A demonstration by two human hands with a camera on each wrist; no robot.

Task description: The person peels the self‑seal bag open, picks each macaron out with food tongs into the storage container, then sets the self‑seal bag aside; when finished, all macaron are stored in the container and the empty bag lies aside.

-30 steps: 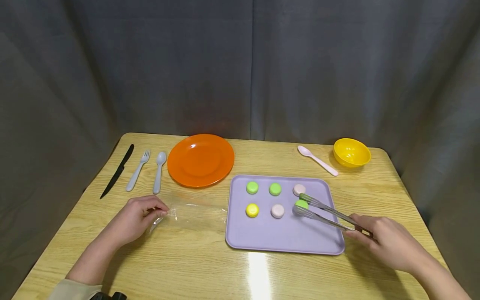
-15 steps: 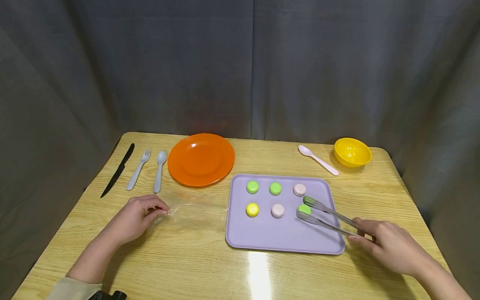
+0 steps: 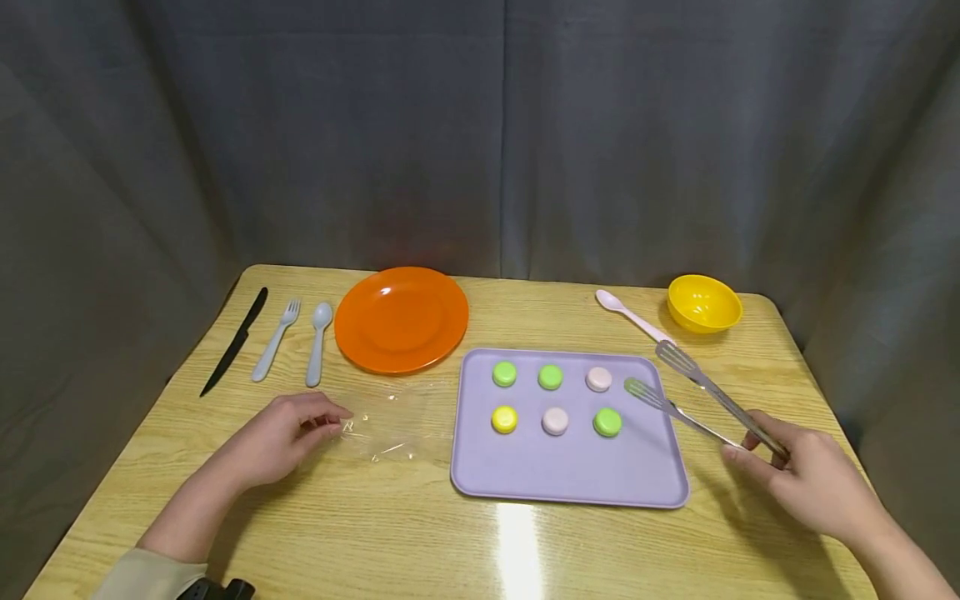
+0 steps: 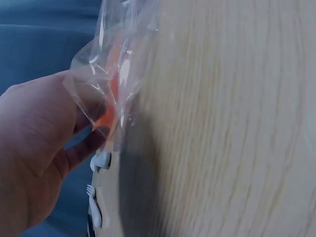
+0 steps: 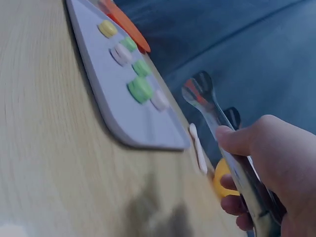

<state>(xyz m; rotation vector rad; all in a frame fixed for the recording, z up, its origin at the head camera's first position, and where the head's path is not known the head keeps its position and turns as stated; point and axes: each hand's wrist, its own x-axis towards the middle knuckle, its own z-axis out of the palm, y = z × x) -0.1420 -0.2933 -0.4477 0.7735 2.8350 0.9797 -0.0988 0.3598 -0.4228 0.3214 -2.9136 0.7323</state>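
Note:
In the head view my left hand (image 3: 277, 437) pinches a corner of a clear plastic bag (image 3: 392, 429) between thumb and fingers. The crinkled film (image 4: 126, 64) stretches away from the fingertips in the left wrist view. My right hand (image 3: 813, 479) grips metal tongs (image 3: 723, 400), whose arms are spread with nothing between them. Their tips hang over the right side of a lilac tray (image 3: 570, 475). On it lie macarons in two rows: green macarons, one of them (image 3: 607, 422) nearest the tongs, a yellow macaron (image 3: 505, 419) and two pale pink macarons, one in front (image 3: 555, 421).
Behind the bag lies an orange plate (image 3: 401, 321). To its left are a grey spoon (image 3: 318, 342), a grey fork (image 3: 276, 342) and a black knife (image 3: 235, 342). At the back right are a pink spoon (image 3: 633, 317) and a yellow bowl (image 3: 703, 305).
The tongs have let go of the front green macaron, spread wider and moved up and right, away from it. My left hand has shifted slightly right, and the bag is more crumpled.

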